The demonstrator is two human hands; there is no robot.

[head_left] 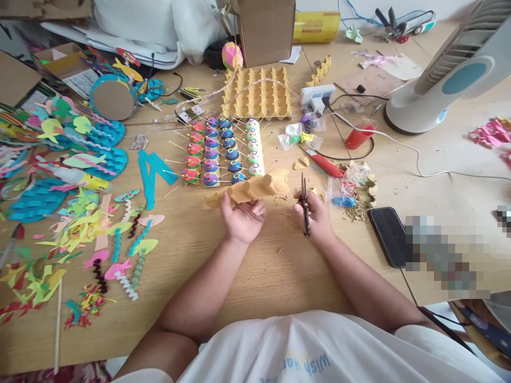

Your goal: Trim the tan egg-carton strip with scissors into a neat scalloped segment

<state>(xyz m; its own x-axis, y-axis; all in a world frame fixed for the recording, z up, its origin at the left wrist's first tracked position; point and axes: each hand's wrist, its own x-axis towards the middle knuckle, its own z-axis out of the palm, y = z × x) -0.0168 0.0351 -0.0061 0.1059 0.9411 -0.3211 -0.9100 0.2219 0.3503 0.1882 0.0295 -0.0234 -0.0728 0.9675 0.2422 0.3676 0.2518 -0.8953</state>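
My left hand (244, 218) grips a strip of tan egg carton (255, 187) from below, thumb on its near side. The strip is a row of moulded cups, held tilted a little above the table. In my right hand (317, 214) is a pair of scissors (304, 205), blades pointing away from me and apart from the strip. Just beyond the strip stand rows of painted carton cups (211, 151) in red, purple, blue and pale green, with pins sticking out of the outer ones.
A whole egg tray (257, 93) lies behind the cups. A red-handled knife (326, 164), clay bags (344, 186), a phone (389, 236) and a fan (435, 90) are to the right. Paper fish and scraps (75, 223) cover the left. A cord crosses the egg tray.
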